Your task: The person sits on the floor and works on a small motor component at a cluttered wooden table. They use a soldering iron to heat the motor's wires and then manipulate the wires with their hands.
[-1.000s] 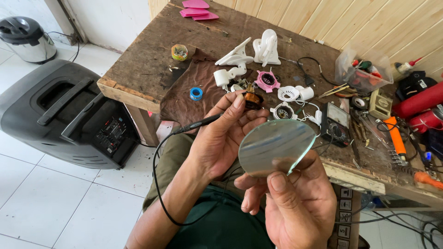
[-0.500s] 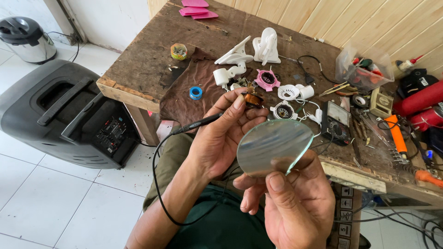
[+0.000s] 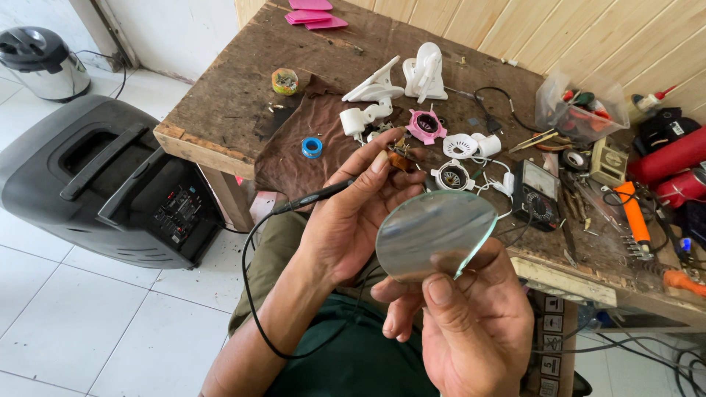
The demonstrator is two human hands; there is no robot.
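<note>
Below the wooden workbench (image 3: 220, 110), a round glass disc (image 3: 434, 235) is pinched in the right hand (image 3: 478, 331); a small brown part (image 3: 401, 158) and corded black probe (image 3: 312, 198) are gripped by the left hand (image 3: 346, 220). Inspection seems underway; steadiness is required.

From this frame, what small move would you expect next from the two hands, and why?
Probably a slight tilt or shift of the round glass lens, held by the right hand, to line it up with the small brown part pinched in the left hand. The lens sits below that part, not between it and the camera. The soldering iron lies across the left hand, its tip hidden.
</note>
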